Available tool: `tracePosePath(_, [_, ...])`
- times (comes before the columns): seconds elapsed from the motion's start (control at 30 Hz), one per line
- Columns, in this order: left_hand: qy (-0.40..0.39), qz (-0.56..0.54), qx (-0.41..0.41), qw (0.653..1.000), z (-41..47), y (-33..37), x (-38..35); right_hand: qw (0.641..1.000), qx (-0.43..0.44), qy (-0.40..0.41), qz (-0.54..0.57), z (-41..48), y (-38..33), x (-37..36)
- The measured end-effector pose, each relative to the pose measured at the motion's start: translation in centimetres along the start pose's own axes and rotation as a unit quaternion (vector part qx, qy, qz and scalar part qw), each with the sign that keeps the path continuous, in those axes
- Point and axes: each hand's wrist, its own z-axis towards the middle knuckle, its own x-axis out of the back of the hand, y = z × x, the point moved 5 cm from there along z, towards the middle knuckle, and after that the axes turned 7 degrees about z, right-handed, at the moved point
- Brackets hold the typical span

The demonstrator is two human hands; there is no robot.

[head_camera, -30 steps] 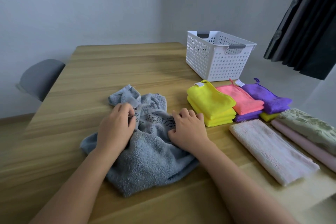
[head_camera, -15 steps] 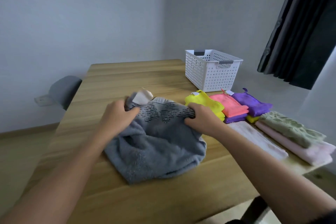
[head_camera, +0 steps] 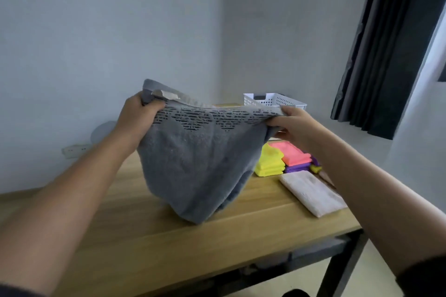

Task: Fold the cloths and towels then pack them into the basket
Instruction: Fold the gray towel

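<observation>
Okay, you hold the grey towel (head_camera: 200, 164) up in the air over the middle of the surface (head_camera: 169, 236), nearer the front edge than the far one. Its top edge, with the dark patterned band, is stretched between both hands.

Your left hand (head_camera: 137, 113) has its fingers curled round the top left corner, which is bunched in the fist. A pale label (head_camera: 166, 94) sticks out just beside it. Your right hand (head_camera: 292, 123) pinches the top right corner, thumb on top and fingers underneath.

The towel body hangs in a loose pouch, not flat. Its lowest point comes down to the surface, but you cannot tell if it rests there or just clears it.

Along the right edge:
- A stack of folded yellow cloths (head_camera: 269, 164).
- A folded pink cloth (head_camera: 293, 154) just beside the yellow ones, lying on a purple cloth (head_camera: 295, 168).
- A pale folded towel (head_camera: 313, 193) flat on the surface, nearer the front right corner. Your right forearm covers what lies past it.

The white perforated basket (head_camera: 275, 101) stands at the far right corner, partly hidden behind the towel and your right hand. Its inside is not visible.

Off the surface, a grey chair (head_camera: 102, 130) stands past the left edge, with a wall socket (head_camera: 74, 150) low on the wall near it. A dark curtain (head_camera: 386, 43) hangs at the upper right.
</observation>
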Motion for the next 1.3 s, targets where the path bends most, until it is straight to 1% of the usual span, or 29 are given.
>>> tracePosePath(0.07, [-0.016, -0.078, 0.046, 0.996, -0.2, 0.2, 0.5, 0.995, -0.015, -0.012, 0.101, -0.2, -0.7, -0.4])
tracePosePath(0.1, [-0.041, -0.125, 0.080, 0.988, -0.6, 0.1, 0.6, 0.990, -0.031, -0.021, 0.135, -0.3, -0.9, -0.6])
tracePosePath(0.17, [-0.129, -0.213, 0.128, 0.960, -1.6, -0.2, 0.7, 0.977, -0.085, -0.054, 0.189, -0.9, -0.7, -0.9])
tracePosePath(0.2, [-0.167, -0.232, 0.130, 0.949, -1.9, -0.5, 0.6, 0.971, -0.110, -0.070, 0.199, -1.2, -0.3, -0.9])
tracePosePath(0.27, [-0.200, -0.219, 0.147, 0.943, -2.5, -1.5, 0.4, 0.966, -0.143, -0.086, 0.195, -1.4, 0.7, -0.9])
tracePosePath(0.3, [-0.204, -0.199, 0.164, 0.944, -2.7, -2.2, 0.0, 0.968, -0.151, -0.078, 0.184, -1.3, 1.4, -1.0])
tracePosePath(0.37, [-0.167, -0.123, 0.187, 0.960, -2.2, -4.1, -1.0, 0.981, -0.140, -0.026, 0.129, -0.8, 3.0, -0.9])
tracePosePath(0.4, [-0.143, -0.048, 0.176, 0.973, -1.6, -5.4, -1.5, 0.988, -0.130, 0.005, 0.081, -0.5, 4.0, -0.8])
tracePosePath(0.43, [-0.133, 0.060, 0.150, 0.978, -1.3, -6.7, -1.9, 0.992, -0.128, 0.020, 0.015, -0.4, 5.3, -0.8])
tracePosePath(0.47, [-0.155, 0.168, 0.115, 0.967, -1.2, -7.9, -2.6, 0.989, -0.136, 0.010, -0.057, -0.3, 6.9, -1.1])
tracePosePath(0.5, [-0.209, 0.247, 0.098, 0.941, -1.5, -9.2, -3.5, 0.979, -0.156, -0.025, -0.126, -0.5, 8.6, -1.6])
tracePosePath(0.53, [-0.277, 0.283, 0.108, 0.912, -2.0, -10.8, -4.4, 0.963, -0.183, -0.074, -0.184, -0.6, 10.4, -2.1])
tracePosePath(0.57, [-0.333, 0.297, 0.136, 0.884, -2.5, -12.3, -5.1, 0.943, -0.210, -0.119, -0.228, -0.7, 12.1, -2.5])
tracePosePath(0.6, [-0.369, 0.311, 0.162, 0.861, -2.8, -13.6, -5.6, 0.929, -0.228, -0.146, -0.253, -0.7, 13.4, -2.8])
tracePosePath(0.63, [-0.376, 0.338, 0.163, 0.847, -2.9, -14.3, -5.9, 0.925, -0.231, -0.149, -0.263, -0.4, 14.1, -2.9])
tracePosePath(0.67, [-0.357, 0.363, 0.156, 0.846, -2.1, -15.1, -6.2, 0.929, -0.218, -0.135, -0.265, 0.6, 14.6, -2.9])
tracePosePath(0.77, [-0.204, 0.371, 0.121, 0.898, 0.1, -15.5, -6.4, 0.954, -0.104, -0.026, -0.280, 3.1, 14.1, -2.8])
tracePosePath(0.83, [-0.115, 0.346, 0.084, 0.928, 1.2, -14.9, -6.8, 0.961, -0.047, 0.009, -0.272, 4.6, 13.8, -3.4])
tracePosePath(0.9, [-0.084, 0.302, 0.068, 0.947, 2.7, -15.4, -8.1, 0.965, -0.031, 0.012, -0.260, 6.4, 14.7, -4.5])
tracePosePath(0.93, [-0.096, 0.298, 0.059, 0.948, 3.5, -16.0, -9.2, 0.964, -0.033, 0.002, -0.263, 7.1, 15.2, -5.3])
tracePosePath(1.0, [-0.155, 0.321, 0.032, 0.934, 4.2, -17.2, -11.7, 0.954, -0.051, -0.042, -0.292, 8.1, 16.9, -7.0])
tracePosePath(1.1, [-0.281, 0.343, -0.020, 0.896, 4.8, -19.5, -15.6, 0.916, -0.053, -0.152, -0.367, 10.0, 20.2, -9.6])
tracePosePath(1.17, [-0.302, 0.395, -0.084, 0.864, 4.6, -20.2, -16.7, 0.896, -0.018, -0.183, -0.405, 10.3, 21.1, -10.2])
tracePosePath(1.23, [-0.288, 0.471, -0.155, 0.819, 4.9, -20.5, -17.1, 0.874, 0.029, -0.179, -0.451, 11.0, 21.3, -10.2])
tracePosePath(1.3, [-0.289, 0.507, -0.177, 0.793, 5.4, -20.6, -17.3, 0.845, 0.068, -0.181, -0.499, 11.5, 21.4, -10.2])
